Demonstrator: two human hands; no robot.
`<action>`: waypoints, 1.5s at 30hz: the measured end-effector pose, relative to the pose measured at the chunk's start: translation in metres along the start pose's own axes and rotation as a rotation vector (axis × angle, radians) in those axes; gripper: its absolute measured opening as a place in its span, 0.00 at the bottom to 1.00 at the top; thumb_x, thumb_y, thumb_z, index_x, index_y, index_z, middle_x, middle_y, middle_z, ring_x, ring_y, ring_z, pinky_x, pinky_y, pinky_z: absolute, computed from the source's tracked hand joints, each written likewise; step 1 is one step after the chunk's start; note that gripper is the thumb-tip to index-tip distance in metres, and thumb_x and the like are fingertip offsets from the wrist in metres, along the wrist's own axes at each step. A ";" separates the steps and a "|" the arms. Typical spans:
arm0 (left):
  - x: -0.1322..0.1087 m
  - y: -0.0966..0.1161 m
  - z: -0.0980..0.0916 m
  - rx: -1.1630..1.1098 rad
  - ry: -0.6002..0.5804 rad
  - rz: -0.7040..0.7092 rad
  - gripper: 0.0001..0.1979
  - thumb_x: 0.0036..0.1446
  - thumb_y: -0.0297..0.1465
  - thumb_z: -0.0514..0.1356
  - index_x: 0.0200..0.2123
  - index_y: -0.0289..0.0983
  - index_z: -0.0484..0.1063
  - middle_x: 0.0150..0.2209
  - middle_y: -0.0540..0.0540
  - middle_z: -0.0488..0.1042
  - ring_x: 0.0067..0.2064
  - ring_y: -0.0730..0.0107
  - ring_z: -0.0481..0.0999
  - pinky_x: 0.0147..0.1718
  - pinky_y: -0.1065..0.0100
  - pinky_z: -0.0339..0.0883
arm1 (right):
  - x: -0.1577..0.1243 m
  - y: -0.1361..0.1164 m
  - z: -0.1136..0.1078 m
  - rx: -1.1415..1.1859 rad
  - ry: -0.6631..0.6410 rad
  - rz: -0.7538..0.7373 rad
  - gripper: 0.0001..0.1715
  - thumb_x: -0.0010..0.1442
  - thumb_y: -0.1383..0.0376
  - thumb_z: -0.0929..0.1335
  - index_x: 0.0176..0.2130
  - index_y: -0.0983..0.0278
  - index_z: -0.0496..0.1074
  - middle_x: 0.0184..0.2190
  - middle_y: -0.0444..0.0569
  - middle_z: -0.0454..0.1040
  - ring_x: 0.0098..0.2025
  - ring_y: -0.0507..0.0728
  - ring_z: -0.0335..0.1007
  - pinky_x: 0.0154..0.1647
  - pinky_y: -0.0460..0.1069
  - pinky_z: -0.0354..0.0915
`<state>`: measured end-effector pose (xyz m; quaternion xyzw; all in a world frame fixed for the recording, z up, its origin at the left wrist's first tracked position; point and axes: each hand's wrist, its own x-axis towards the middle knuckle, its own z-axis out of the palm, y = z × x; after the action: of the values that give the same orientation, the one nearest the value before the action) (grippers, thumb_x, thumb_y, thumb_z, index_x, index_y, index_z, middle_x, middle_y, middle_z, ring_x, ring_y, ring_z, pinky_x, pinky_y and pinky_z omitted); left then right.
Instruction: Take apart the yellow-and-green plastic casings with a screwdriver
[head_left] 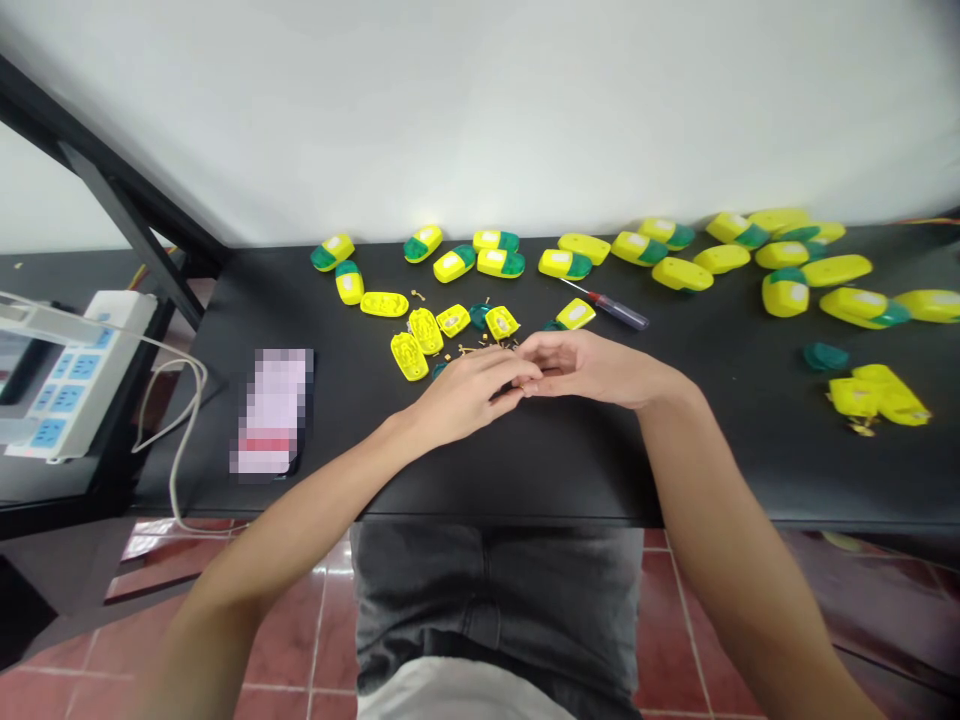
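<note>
My left hand (476, 390) and my right hand (581, 365) meet over the middle of the black table (495, 480), fingertips together. The fingers of both are closed in a pinch. Anything between them is hidden or too small to name. Just beyond lie opened yellow plastic shells (425, 331), a yellow cap piece (502, 322), a dark green translucent piece (479, 317) and small brass-coloured bits (469, 350). A yellow-and-green case (575, 314) rests beyond my right hand. Behind it lies a screwdriver (619, 310) with a dark translucent handle.
Several yellow-and-green cases (500, 263) line the wall, more of them (862, 305) to the right. Loose yellow shells (889, 395) and a green piece (826, 356) lie at right. A phone (274, 410), a white cable (199, 400) and a power strip (82, 370) are at left.
</note>
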<state>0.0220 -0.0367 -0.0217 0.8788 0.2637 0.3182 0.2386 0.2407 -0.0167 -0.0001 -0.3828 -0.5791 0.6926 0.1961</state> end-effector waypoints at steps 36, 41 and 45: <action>-0.004 -0.012 0.005 -0.001 -0.113 -0.144 0.11 0.65 0.23 0.61 0.50 0.37 0.72 0.39 0.46 0.80 0.45 0.65 0.78 0.48 0.62 0.72 | -0.011 0.017 -0.068 -0.058 1.164 -0.590 0.11 0.51 0.60 0.80 0.35 0.57 0.79 0.28 0.45 0.74 0.30 0.56 0.68 0.38 0.56 0.68; -0.004 -0.011 0.004 -0.016 -0.098 -0.172 0.10 0.64 0.23 0.61 0.49 0.38 0.72 0.39 0.48 0.81 0.45 0.65 0.78 0.47 0.62 0.72 | -0.014 0.000 -0.053 0.090 1.050 -0.837 0.16 0.48 0.53 0.82 0.33 0.56 0.79 0.29 0.43 0.70 0.26 0.54 0.65 0.29 0.54 0.65; -0.003 -0.012 0.005 -0.041 -0.077 -0.192 0.09 0.64 0.23 0.63 0.46 0.38 0.73 0.37 0.49 0.81 0.43 0.67 0.78 0.46 0.63 0.72 | -0.023 -0.009 -0.041 0.102 0.912 -0.808 0.18 0.45 0.54 0.84 0.33 0.56 0.81 0.31 0.45 0.74 0.24 0.52 0.65 0.25 0.53 0.64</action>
<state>0.0201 -0.0307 -0.0336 0.8560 0.3308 0.2651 0.2959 0.2845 -0.0040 0.0139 -0.3811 -0.5021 0.3565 0.6896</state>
